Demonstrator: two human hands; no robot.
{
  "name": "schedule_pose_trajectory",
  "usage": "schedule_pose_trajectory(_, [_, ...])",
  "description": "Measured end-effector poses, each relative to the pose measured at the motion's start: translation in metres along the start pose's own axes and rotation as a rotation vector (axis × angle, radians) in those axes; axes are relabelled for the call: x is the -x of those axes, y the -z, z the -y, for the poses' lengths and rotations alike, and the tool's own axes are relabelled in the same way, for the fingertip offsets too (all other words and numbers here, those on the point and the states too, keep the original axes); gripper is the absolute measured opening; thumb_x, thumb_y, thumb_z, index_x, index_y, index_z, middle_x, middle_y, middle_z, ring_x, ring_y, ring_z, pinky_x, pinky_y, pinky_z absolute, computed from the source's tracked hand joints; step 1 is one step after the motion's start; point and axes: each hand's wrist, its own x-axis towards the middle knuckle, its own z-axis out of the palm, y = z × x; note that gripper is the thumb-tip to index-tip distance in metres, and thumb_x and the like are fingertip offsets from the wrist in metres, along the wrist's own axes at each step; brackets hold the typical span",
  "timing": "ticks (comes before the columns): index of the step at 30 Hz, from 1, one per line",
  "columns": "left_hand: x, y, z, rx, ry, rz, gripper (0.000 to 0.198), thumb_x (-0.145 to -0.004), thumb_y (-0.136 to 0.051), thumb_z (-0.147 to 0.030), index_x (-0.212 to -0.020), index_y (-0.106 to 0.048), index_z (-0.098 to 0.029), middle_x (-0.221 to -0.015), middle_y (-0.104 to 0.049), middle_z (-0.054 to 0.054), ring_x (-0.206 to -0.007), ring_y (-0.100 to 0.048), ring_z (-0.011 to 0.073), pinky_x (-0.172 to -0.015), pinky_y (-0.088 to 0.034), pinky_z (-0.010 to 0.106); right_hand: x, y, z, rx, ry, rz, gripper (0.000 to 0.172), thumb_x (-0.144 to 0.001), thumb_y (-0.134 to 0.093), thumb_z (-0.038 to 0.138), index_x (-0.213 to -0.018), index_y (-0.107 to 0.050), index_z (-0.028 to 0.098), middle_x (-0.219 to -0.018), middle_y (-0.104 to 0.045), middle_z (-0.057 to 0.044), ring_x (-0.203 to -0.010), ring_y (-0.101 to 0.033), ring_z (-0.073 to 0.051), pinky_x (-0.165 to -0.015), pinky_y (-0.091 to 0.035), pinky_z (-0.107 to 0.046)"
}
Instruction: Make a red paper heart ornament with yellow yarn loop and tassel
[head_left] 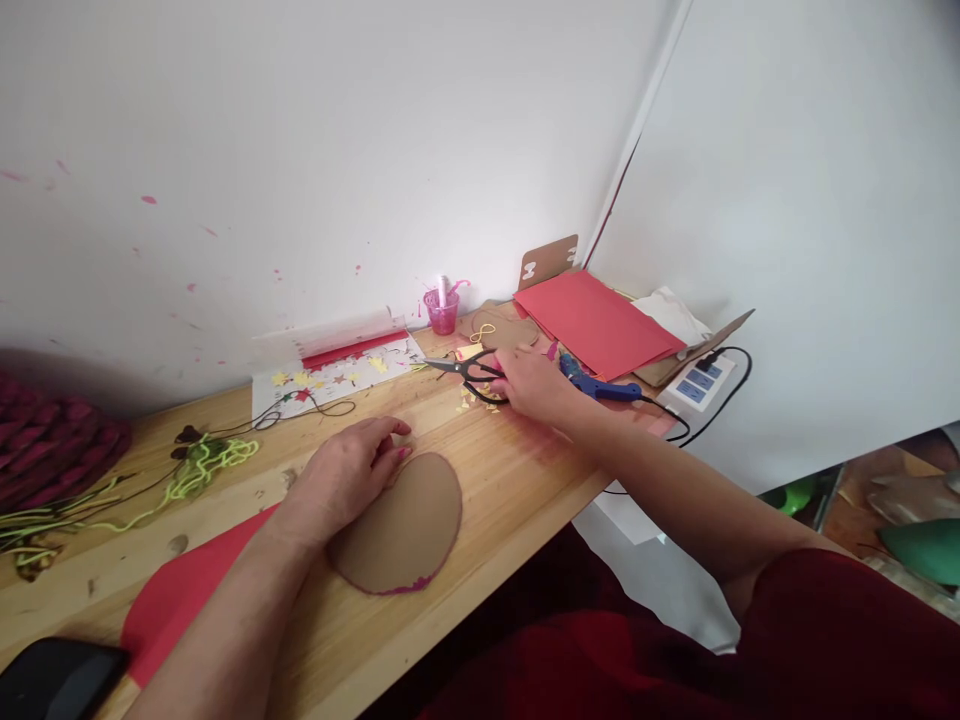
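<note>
The brown cardboard oval (401, 530), edged in pink along its near rim, is lying flat on the wooden desk (510, 480), close to the desk's front edge; the left hand (349, 475) is resting on the oval's far-left rim, palm down, fingers loosely together and flat, pressing rather than gripping. Beyond the oval, toward the wall, the right hand (529, 385) is closing around the black handles of the scissors (469, 370), whose blades are pointing left and look nearly shut; whether the fingers are already through the loops I cannot tell.

Judging from this, the step in hand is fetching the cutting tool while the oval is being held in place; the next move seems to call for lifting the scissors clear of the scraps beside them and bringing them back to the oval without dragging the cord nearby.

Right of the oval and behind it, a blue glue gun (596, 385) is lying just beside the right hand; red paper sheets (592, 320) are stacked further right; a pink cup (442, 312) is standing against the wall; green yarn (202, 465) is trailing well left of the oval; a red sheet (176, 600) is lying under the left forearm.
</note>
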Motion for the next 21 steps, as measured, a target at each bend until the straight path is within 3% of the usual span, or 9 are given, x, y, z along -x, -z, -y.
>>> schedule_pose_trajectory(5, [0.001,0.002,-0.001,0.000,-0.001,-0.006,0.034,-0.093,-0.046,-0.038,-0.116,-0.067,-0.022,-0.091,-0.075,0.004,-0.082,-0.069,0.0220,-0.079,-0.051,0.033,-0.006,0.010,0.019,-0.001,0.059,-0.096,0.022,-0.097,-0.053,0.021,-0.115,-0.059,0.012,-0.111,-0.069,-0.016,-0.104,-0.062,-0.028,-0.084,-0.044,-0.035])
schedule_pose_trajectory(11, [0.000,0.003,-0.004,0.009,0.001,-0.013,0.034,-0.092,-0.046,-0.037,-0.113,-0.067,-0.022,-0.090,-0.075,0.005,-0.082,-0.070,0.0227,-0.081,-0.052,0.034,0.007,0.007,0.042,0.056,0.158,-0.004,0.019,-0.093,-0.056,0.021,-0.107,-0.066,0.014,-0.115,-0.072,-0.016,-0.109,-0.064,-0.028,-0.088,-0.046,-0.035])
schedule_pose_trajectory(17, [0.001,0.002,-0.002,0.012,-0.007,-0.015,0.033,-0.092,-0.047,-0.036,-0.114,-0.067,-0.022,-0.091,-0.075,0.005,-0.082,-0.070,0.0228,-0.081,-0.052,0.034,0.011,0.011,0.029,0.165,-0.061,0.019,0.023,-0.094,-0.054,0.016,-0.113,-0.066,0.012,-0.119,-0.072,-0.020,-0.109,-0.065,-0.031,-0.084,-0.047,-0.035])
schedule_pose_trajectory(21, [0.001,0.003,-0.003,0.003,-0.004,-0.015,0.033,-0.092,-0.047,-0.036,-0.114,-0.067,-0.022,-0.091,-0.075,0.005,-0.082,-0.070,0.0230,-0.081,-0.051,0.034,0.023,0.015,0.023,0.190,-0.104,-0.014,0.024,-0.094,-0.054,0.021,-0.113,-0.065,0.011,-0.112,-0.072,-0.021,-0.107,-0.064,-0.033,-0.080,-0.047,-0.037])
